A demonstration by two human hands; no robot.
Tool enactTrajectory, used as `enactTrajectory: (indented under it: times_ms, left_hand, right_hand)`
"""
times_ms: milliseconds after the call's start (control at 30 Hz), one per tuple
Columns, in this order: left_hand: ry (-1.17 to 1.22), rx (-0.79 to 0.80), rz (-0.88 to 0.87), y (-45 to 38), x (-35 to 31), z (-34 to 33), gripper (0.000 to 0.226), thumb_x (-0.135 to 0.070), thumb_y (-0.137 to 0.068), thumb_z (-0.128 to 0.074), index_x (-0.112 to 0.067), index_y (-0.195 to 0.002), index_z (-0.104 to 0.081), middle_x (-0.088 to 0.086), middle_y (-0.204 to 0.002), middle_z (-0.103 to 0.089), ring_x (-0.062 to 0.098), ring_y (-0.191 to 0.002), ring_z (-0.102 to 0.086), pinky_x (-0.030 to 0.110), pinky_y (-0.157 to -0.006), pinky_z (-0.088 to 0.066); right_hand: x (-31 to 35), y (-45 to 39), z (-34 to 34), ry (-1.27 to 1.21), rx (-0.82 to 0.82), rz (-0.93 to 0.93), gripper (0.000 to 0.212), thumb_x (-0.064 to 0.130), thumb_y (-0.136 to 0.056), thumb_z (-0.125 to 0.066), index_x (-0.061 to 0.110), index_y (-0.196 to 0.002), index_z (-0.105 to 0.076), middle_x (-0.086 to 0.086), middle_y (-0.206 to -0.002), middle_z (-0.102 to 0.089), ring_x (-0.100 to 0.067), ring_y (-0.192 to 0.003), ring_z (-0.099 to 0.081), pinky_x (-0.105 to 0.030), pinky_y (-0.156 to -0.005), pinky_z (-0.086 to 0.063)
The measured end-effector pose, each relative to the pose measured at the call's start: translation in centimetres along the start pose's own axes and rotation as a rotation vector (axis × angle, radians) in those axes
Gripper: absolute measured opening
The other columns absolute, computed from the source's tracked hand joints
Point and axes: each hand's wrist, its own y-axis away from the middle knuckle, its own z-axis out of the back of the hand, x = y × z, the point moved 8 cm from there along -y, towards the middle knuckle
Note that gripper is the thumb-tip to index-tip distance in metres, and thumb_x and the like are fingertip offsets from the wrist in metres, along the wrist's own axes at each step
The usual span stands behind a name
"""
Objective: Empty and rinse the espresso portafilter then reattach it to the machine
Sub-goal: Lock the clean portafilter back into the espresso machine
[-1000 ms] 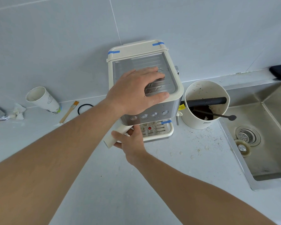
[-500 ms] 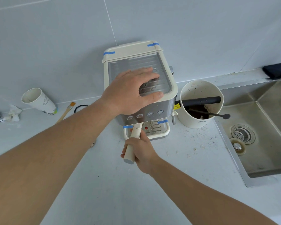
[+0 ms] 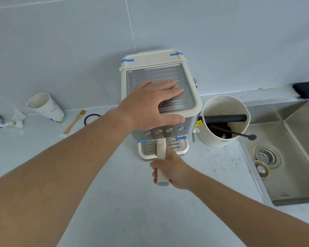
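A cream and steel espresso machine (image 3: pixel 189 68) with blue tape strips stands against the tiled wall. My left hand (image 3: pixel 150 104) lies flat on its ribbed top, fingers spread, pressing down. The portafilter's cream handle (image 3: pixel 161 150) sticks straight out toward me from under the machine's front, above the drip tray (image 3: pixel 181 148). My right hand (image 3: pixel 173 172) is wrapped around the outer end of that handle. The portafilter's basket is hidden under the machine.
A cream knock box (image 3: pixel 223 139) with a black bar, coffee grounds and a black spoon stands right of the machine. Beyond it is a steel sink (image 3: pixel 292 175) with a drain strainer. Left lie a tipped paper cup (image 3: pixel 45 107), a small brush (image 3: pixel 74 122) and a black ring (image 3: pixel 91 116). Grounds litter the counter.
My right hand has swung the portafilter handle from pointing left to pointing straight out toward me. My left hand has stayed on the machine's top.
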Motion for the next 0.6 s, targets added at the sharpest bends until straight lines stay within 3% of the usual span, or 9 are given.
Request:
enactTrajectory:
  times_ms: [200,500,600]
  left_hand:
    - [0.002,0.026,0.005,-0.2,0.2,-0.1,0.085,-0.079,-0.072,-0.041,-0.04,-0.147,-0.034,-0.013,-0.16,-0.024,0.005,-0.148,-0.017,0.038,-0.121,-0.007]
    - [0.047,-0.035,0.032,0.1,0.0,0.1,0.072,-0.071,-0.08,-0.037,-0.038,-0.143,-0.042,-0.012,-0.157,-0.032,0.006,-0.146,-0.023,0.04,-0.121,-0.012]
    - [0.07,-0.083,0.032,0.2,-0.2,0.4,0.064,-0.064,-0.083,-0.038,-0.034,-0.139,-0.05,-0.01,-0.154,-0.04,0.009,-0.144,-0.031,0.042,-0.119,-0.02]
  right_hand:
    - [0.5,0.4,1.0,0.084,0.058,-0.05,0.04,-0.008,-0.086,-0.053,0.025,-0.106,-0.049,-0.014,-0.077,-0.049,-0.025,-0.056,-0.052,-0.039,-0.058,-0.054]
    - [0.6,1.2,0.9,0.012,0.046,-0.067,0.038,0.001,-0.091,-0.06,0.022,-0.12,-0.051,-0.015,-0.079,-0.055,-0.026,-0.06,-0.059,-0.042,-0.064,-0.059]
    - [0.8,1.9,1.8,0.037,-0.008,-0.034,0.035,0.009,-0.093,-0.062,0.02,-0.125,-0.055,-0.015,-0.089,-0.06,-0.03,-0.071,-0.065,-0.044,-0.077,-0.06]
